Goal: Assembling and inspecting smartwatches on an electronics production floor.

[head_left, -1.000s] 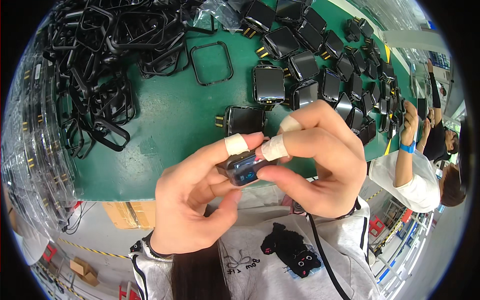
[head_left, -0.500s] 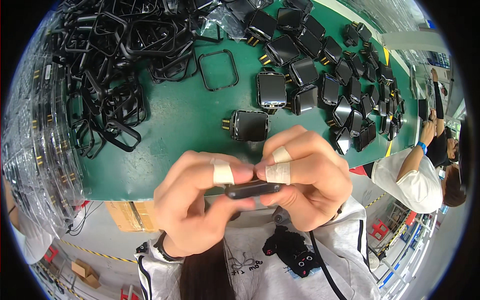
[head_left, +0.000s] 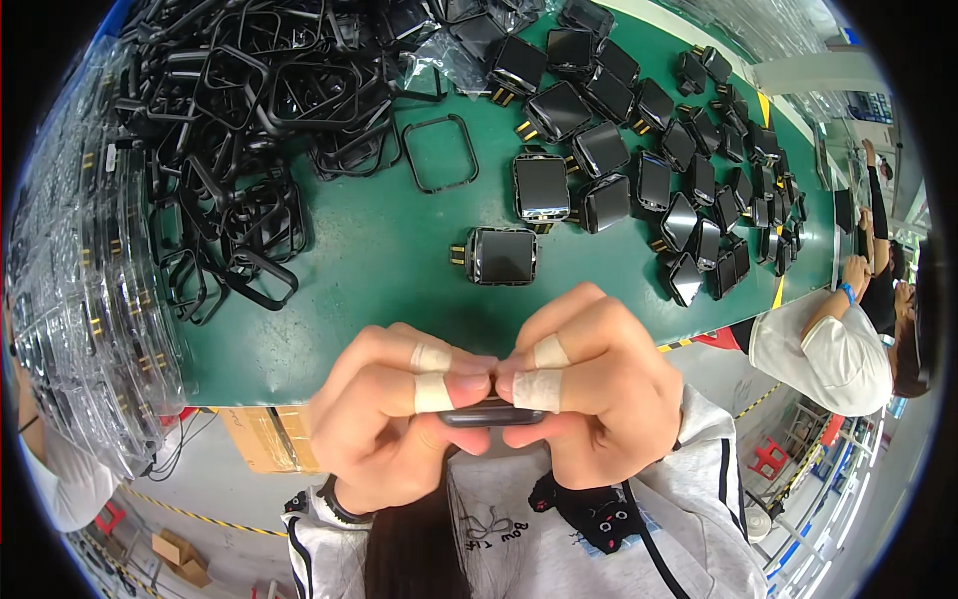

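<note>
Between my two hands, near the table's front edge, is a small black smartwatch body [head_left: 492,411], seen edge-on. My left hand [head_left: 389,409] pinches its left end with thumb and fingertips. The other end sits in the same kind of pinch from my right hand [head_left: 599,394]. Pale tape wraps fingers on both hands, and the fingertips hide the top of the piece. Just beyond them a watch module [head_left: 502,256] with a dark screen and gold contacts at its left lies on the green table [head_left: 359,270]. Farther off rests a single black frame [head_left: 440,153].
Many black frames [head_left: 314,90] are heaped at the far left. Dark-screened modules [head_left: 599,150] spread across the right half. Stacked clear plastic trays [head_left: 105,299] line the left edge. A cardboard box [head_left: 264,439] stands below the table. At right, another person in a white shirt [head_left: 823,359] sits.
Both hands, still pinching the watch body, have come slightly nearer to me. The whole view has shifted a little. The modules and frames on the table keep their arrangement.
</note>
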`<state>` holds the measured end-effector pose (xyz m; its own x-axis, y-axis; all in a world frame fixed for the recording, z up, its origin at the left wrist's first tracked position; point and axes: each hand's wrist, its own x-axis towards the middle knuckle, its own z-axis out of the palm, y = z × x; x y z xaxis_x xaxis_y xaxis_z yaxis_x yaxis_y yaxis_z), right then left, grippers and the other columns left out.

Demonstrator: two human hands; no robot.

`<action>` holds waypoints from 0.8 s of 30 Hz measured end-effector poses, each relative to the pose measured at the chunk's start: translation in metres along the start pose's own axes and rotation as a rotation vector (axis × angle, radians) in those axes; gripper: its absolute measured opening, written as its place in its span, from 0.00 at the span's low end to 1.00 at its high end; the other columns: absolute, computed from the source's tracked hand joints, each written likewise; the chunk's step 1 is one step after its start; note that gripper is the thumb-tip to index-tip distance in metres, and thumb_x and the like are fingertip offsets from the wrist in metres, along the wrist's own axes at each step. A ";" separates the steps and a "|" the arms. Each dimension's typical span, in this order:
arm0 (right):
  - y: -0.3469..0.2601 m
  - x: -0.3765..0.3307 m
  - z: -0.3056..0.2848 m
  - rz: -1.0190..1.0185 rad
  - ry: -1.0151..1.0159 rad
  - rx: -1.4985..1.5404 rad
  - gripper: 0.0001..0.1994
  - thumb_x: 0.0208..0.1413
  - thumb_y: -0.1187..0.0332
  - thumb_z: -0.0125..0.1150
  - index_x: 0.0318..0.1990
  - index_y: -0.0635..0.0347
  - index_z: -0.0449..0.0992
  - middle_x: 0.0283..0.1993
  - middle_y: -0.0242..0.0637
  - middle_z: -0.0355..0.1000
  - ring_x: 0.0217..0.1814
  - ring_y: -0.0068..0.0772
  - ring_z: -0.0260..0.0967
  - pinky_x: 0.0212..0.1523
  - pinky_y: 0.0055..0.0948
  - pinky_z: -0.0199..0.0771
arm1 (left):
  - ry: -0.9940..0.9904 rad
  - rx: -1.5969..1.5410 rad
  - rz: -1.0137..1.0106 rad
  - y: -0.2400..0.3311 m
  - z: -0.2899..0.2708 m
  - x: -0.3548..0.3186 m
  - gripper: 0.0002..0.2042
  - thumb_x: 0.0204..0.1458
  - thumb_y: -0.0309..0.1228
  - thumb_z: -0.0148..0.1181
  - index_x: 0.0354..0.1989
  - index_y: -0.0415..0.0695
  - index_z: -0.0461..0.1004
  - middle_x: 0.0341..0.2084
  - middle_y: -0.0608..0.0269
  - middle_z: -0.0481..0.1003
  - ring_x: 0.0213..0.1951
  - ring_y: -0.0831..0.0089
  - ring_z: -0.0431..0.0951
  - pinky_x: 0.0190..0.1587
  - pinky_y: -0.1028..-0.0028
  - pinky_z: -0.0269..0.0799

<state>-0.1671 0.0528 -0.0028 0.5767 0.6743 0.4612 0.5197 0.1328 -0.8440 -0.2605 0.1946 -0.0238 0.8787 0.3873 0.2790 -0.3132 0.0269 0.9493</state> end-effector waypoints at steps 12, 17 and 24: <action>-0.012 0.008 0.008 0.014 0.057 -0.092 0.06 0.44 0.78 0.65 0.31 0.65 0.77 0.33 0.39 0.70 0.27 0.31 0.65 0.26 0.25 0.64 | 0.082 -0.085 -0.085 -0.001 0.000 -0.002 0.06 0.44 0.19 0.65 0.29 0.41 0.74 0.31 0.50 0.76 0.25 0.68 0.77 0.26 0.74 0.75; -0.020 0.006 0.017 0.028 0.145 -0.106 0.10 0.38 0.83 0.65 0.31 0.65 0.77 0.31 0.38 0.70 0.24 0.28 0.62 0.21 0.21 0.59 | 0.108 -0.160 0.014 -0.009 0.006 -0.006 0.08 0.45 0.20 0.66 0.30 0.42 0.73 0.30 0.51 0.75 0.24 0.69 0.76 0.25 0.75 0.73; -0.002 0.016 0.009 0.026 0.047 0.034 0.15 0.36 0.76 0.71 0.36 0.67 0.78 0.31 0.38 0.69 0.25 0.30 0.63 0.24 0.24 0.61 | 0.225 -0.291 -0.085 -0.014 0.010 -0.005 0.13 0.48 0.23 0.64 0.35 0.44 0.64 0.27 0.56 0.72 0.25 0.71 0.74 0.25 0.75 0.70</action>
<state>-0.1648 0.0698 0.0037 0.6195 0.6427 0.4507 0.4825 0.1411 -0.8645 -0.2571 0.1829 -0.0369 0.8148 0.5646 0.1318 -0.3607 0.3157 0.8776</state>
